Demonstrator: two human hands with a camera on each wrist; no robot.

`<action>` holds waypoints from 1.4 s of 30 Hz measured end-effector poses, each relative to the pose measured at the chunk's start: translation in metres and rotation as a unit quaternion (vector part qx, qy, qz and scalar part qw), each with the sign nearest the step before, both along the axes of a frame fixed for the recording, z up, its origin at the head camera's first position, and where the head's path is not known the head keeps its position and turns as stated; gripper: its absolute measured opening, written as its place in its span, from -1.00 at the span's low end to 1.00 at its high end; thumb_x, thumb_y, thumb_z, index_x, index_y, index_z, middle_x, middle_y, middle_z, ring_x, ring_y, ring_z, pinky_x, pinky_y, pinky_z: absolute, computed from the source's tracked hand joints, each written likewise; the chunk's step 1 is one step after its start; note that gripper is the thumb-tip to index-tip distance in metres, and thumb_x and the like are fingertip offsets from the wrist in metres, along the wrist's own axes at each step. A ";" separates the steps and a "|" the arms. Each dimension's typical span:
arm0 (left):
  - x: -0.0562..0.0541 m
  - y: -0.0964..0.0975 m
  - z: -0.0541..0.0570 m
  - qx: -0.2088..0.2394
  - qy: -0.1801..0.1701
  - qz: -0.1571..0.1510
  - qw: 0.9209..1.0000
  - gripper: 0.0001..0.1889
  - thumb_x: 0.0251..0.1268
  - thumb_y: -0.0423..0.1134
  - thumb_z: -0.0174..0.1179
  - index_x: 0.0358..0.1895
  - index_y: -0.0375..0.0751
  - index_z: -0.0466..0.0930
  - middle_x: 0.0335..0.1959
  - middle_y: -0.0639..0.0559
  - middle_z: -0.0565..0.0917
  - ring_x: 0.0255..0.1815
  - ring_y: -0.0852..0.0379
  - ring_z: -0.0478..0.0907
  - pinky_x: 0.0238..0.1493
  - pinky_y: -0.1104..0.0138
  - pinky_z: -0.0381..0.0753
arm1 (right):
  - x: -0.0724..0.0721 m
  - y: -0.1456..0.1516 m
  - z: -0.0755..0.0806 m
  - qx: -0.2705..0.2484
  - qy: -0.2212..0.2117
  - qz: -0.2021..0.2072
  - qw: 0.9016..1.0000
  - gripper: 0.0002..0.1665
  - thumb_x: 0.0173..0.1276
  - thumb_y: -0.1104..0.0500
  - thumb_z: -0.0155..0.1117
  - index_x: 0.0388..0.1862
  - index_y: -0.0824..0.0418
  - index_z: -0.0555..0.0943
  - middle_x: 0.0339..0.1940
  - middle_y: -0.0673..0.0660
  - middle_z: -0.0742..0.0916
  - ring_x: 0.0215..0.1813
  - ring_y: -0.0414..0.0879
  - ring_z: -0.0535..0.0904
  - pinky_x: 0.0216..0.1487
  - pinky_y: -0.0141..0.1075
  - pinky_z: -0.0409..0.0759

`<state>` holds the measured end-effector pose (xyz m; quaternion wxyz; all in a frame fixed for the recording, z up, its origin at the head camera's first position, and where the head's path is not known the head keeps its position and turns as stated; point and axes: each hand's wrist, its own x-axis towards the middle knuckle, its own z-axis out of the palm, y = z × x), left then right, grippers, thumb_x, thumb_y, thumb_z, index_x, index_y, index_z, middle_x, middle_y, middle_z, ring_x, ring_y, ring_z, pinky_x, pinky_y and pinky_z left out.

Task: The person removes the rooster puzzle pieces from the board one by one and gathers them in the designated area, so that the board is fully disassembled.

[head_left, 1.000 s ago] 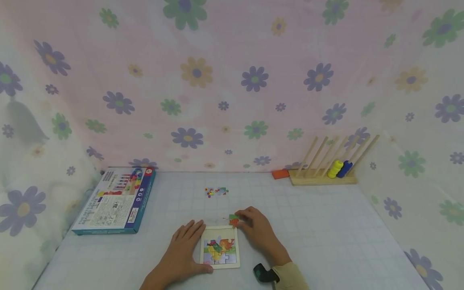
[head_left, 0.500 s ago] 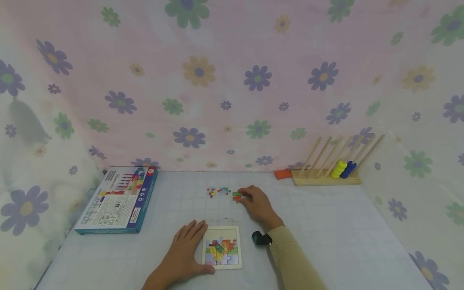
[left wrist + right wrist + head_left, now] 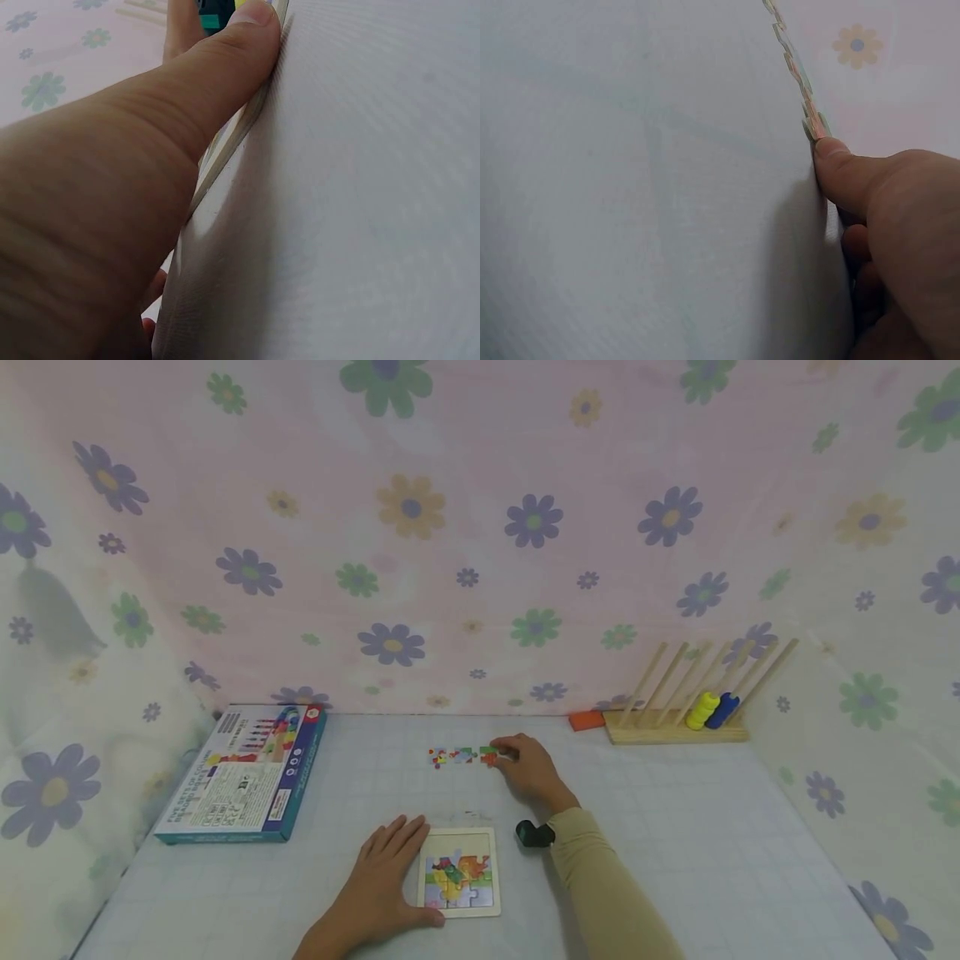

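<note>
My right hand [image 3: 532, 775] pinches a red and green jigsaw piece [image 3: 487, 756] between thumb and fingers, low over the table. The piece is at the right end of a row with two other jigsaw pieces [image 3: 461, 755]. Nearer to me lies a pale-framed puzzle tray [image 3: 460, 841], its lower part filled with joined pieces and its upper strip bare. My left hand [image 3: 375, 881] rests at the tray's left side, fingers spread straight and thumb along the near edge. In the left wrist view the thumb [image 3: 232, 67] lies against the tray's edge [image 3: 225, 154].
A flat blue and white toy box [image 3: 232, 777] lies on the left. At the back right stands a wooden peg rack [image 3: 678, 735] with yellow and blue beads, a red block [image 3: 587, 721] beside it. A flowered cloth [image 3: 480, 527] hangs behind the table.
My right hand has moved away from above the tray toward the back, bringing the red and green piece to the end of the row of pieces. The left hand stays at the tray.
</note>
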<state>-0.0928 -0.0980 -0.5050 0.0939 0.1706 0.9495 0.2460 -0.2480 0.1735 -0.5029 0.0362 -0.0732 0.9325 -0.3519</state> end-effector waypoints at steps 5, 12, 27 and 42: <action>0.000 0.000 -0.001 0.001 -0.012 0.003 1.000 0.30 -0.27 0.61 0.38 0.58 -0.07 0.24 0.64 0.00 0.24 0.67 -0.21 0.00 0.59 -0.35 -0.07 | 0.002 -0.002 0.004 -0.005 0.002 -0.002 1.000 -0.67 0.42 0.14 0.36 0.15 0.06 0.70 -0.08 0.05 0.69 -0.05 -0.05 0.55 0.09 -0.06 0.58; 0.000 0.000 -0.001 0.002 -0.013 0.006 1.000 0.31 -0.30 0.62 0.37 0.58 -0.06 0.24 0.64 0.02 0.23 0.68 -0.19 -0.01 0.60 -0.34 -0.09 | 0.005 -0.003 0.007 -0.010 0.011 0.001 1.000 -0.66 0.42 0.16 0.36 0.15 0.09 0.69 -0.08 0.06 0.69 -0.08 -0.06 0.53 0.02 -0.09 0.57; 0.003 0.000 0.000 0.004 -0.002 0.005 1.000 0.30 -0.29 0.59 0.40 0.58 -0.07 0.23 0.64 0.00 0.24 0.68 -0.20 0.01 0.60 -0.33 -0.08 | 0.004 -0.002 0.001 -0.016 0.034 0.011 0.999 -0.54 0.37 0.21 0.41 0.24 0.24 0.62 -0.14 0.07 0.68 -0.14 -0.09 0.46 -0.03 -0.19 0.49; -0.001 -0.001 -0.001 0.001 -0.012 0.000 1.000 0.32 -0.29 0.64 0.35 0.59 -0.06 0.22 0.64 0.01 0.22 0.68 -0.20 -0.01 0.60 -0.33 -0.09 | 0.031 -0.003 -0.001 -0.019 0.025 -0.026 0.999 -0.34 0.32 0.18 0.46 0.39 0.21 0.51 -0.14 0.00 0.67 -0.08 -0.10 0.49 0.01 -0.16 0.51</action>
